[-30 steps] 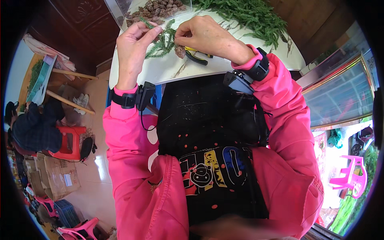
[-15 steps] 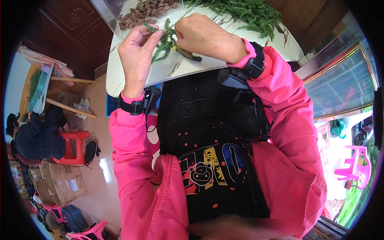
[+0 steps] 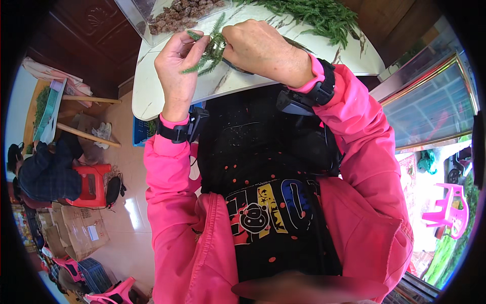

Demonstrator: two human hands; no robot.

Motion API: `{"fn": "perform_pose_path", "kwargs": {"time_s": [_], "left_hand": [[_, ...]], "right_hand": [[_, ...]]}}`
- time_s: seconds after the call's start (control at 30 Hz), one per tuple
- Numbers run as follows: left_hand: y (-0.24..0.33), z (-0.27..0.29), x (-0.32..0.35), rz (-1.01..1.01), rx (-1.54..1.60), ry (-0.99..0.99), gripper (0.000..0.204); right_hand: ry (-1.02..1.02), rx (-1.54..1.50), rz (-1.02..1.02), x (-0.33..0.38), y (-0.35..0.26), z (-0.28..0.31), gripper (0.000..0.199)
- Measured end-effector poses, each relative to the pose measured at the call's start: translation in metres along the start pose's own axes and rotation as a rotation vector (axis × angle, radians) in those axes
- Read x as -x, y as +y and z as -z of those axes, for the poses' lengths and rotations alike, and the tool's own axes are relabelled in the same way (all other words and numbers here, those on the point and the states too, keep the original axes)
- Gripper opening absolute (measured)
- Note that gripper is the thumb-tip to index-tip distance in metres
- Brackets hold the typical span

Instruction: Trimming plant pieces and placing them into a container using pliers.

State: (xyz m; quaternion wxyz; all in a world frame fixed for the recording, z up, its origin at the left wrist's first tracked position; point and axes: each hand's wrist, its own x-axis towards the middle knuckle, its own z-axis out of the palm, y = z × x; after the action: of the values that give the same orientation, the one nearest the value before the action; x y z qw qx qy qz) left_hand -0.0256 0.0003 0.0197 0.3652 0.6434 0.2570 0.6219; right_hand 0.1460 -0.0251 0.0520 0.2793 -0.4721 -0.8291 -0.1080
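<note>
Between my hands, above the near part of the table, is a green needle-leaved sprig (image 3: 214,49) with several small branches spreading up and down. My left hand (image 3: 177,61) pinches one end of it between thumb and fingers, and a green tip pokes out above the fingertips. On the sprig's other side my right hand (image 3: 263,50) is closed, its knuckles up, right against the leaves. Its fingertips are turned away, so what they grip is hidden. Part of a dark-handled tool (image 3: 236,67) shows on the table under the right hand.
Brown pine cones (image 3: 185,12) fill a clear tray at the back left of the white marbled table (image 3: 152,81). A heap of green sprigs (image 3: 316,17) lies at the back right. Below the table's left edge is a blue basket (image 3: 140,133). Another person (image 3: 48,172) sits far left.
The sprig has turned in my fingers; one branch now points up and another reaches down toward my left wrist. My left hand has shifted slightly right. The tool is now more covered.
</note>
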Motion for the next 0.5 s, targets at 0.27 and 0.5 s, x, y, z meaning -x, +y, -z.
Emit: {"fn": "perform_pose_path", "kwargs": {"time_s": [0.27, 0.5], "left_hand": [[0.001, -0.007, 0.006, -0.001, -0.016, -0.01, 0.015], [0.003, -0.018, 0.011, 0.018, 0.029, -0.057, 0.02]], "right_hand": [[-0.034, -0.026, -0.033, 0.002, -0.002, 0.006, 0.018], [-0.012, -0.211, -0.146, 0.002, 0.007, 0.017, 0.021]]}}
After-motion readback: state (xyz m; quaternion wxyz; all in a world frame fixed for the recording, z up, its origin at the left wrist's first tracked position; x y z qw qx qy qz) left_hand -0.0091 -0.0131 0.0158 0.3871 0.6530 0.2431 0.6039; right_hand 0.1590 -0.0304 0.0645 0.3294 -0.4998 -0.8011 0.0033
